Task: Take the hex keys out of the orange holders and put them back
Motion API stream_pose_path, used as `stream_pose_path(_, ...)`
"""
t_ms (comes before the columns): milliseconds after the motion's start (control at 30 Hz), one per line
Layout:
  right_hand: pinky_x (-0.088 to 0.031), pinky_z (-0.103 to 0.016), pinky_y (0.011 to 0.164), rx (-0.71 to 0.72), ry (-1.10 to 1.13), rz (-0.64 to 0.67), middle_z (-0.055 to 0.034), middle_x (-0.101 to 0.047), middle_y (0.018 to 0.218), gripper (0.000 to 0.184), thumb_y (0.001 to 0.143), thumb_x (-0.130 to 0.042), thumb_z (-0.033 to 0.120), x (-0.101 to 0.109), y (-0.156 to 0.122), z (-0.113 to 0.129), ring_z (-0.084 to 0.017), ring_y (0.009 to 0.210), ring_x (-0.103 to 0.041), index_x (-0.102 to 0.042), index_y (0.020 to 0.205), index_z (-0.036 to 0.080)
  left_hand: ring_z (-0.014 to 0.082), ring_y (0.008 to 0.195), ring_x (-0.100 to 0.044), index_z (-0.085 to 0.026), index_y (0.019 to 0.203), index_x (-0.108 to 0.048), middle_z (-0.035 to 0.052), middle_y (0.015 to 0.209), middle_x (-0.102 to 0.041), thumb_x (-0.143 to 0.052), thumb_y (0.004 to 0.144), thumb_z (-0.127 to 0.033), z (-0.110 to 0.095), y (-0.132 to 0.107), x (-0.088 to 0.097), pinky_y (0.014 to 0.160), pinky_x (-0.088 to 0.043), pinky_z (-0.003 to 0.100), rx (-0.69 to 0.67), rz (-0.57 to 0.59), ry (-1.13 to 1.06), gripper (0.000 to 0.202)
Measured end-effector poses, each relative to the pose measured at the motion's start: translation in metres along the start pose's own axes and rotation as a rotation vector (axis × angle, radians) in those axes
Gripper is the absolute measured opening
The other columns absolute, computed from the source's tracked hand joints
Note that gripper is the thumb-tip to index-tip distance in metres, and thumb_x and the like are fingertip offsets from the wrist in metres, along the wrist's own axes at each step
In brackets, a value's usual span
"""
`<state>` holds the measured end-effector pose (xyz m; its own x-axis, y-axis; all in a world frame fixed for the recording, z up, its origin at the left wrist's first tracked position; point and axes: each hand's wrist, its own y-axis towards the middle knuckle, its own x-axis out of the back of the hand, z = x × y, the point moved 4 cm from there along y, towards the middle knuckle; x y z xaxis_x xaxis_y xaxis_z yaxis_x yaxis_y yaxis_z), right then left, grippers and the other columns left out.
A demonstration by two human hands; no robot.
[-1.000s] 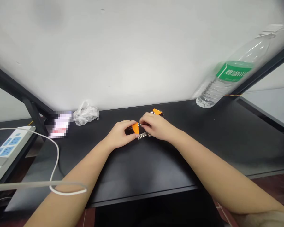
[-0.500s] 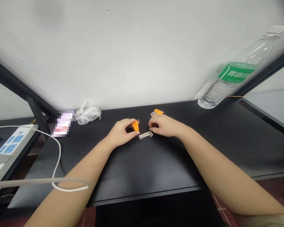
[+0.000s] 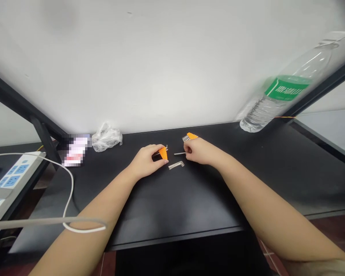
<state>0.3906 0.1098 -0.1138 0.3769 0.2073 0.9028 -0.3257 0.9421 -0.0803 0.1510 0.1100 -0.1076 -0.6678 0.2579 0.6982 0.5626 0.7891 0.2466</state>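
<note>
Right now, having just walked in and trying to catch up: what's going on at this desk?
A person's left hand grips an orange hex key holder; the right hand pinches a thin steel hex key. A few loose L-shaped keys lie on the black desk between the hands, and a second orange holder lies just beyond the right hand.

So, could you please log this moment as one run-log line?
left hand holds orange hex-key holder | right hand touches steel hex key
</note>
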Motion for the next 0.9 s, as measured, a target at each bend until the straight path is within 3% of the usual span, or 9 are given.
stream_pose_path(267, -0.044, -0.032, 0.076, 0.256, 0.152, -0.236, -0.0011, -0.067, 0.082, 0.006, 0.090, -0.059, 0.021, 0.014, -0.005, 0.024, -0.018, 0.078, -0.059, -0.063, 0.087, 0.023, 0.0242, 0.106, -0.071, -0.022, 0.128, -0.067, 0.0063, 0.121, -0.072, -0.073, 0.084, -0.043, 0.004, 0.000, 0.001, 0.099, -0.058, 0.040, 0.029, -0.041, 0.016, 0.049)
stream_pose_path(600, -0.046, -0.034, 0.081, 0.337, 0.132, -0.267, -0.0031, -0.068, 0.091, 0.010, 0.094, -0.057, 0.020, 0.012, -0.008, 0.031, -0.019, 0.085, -0.062, -0.065, 0.089, 0.023, 0.0231, 0.100, -0.070, -0.022, 0.126, -0.066, 0.0060, 0.115, -0.072, -0.071, 0.086, -0.043, -0.001, 0.000, 0.001, 0.092, -0.057, 0.038, -0.016, -0.024, 0.076, 0.045)
stream_pose_path(767, -0.046, -0.035, 0.082, 0.403, 0.063, -0.253, -0.0061, -0.067, 0.095, 0.016, 0.097, -0.052, 0.018, 0.011, -0.010, 0.038, -0.021, 0.089, -0.062, -0.066, 0.091, 0.022, 0.0244, 0.093, -0.067, -0.023, 0.112, -0.069, 0.0048, 0.098, -0.073, -0.070, 0.087, -0.039, -0.010, 0.002, 0.001, 0.091, -0.053, 0.041, -0.100, 0.028, 0.215, 0.030)
stream_pose_path(900, -0.046, -0.034, 0.080, 0.381, 0.100, -0.271, -0.0069, -0.066, 0.099, 0.016, 0.097, -0.051, 0.018, 0.009, -0.010, 0.038, -0.021, 0.090, -0.061, -0.066, 0.094, 0.022, 0.0248, 0.097, -0.067, -0.022, 0.120, -0.066, 0.0063, 0.106, -0.073, -0.070, 0.086, -0.041, -0.009, 0.002, 0.003, 0.091, -0.053, 0.040, -0.083, -0.012, 0.196, 0.039)
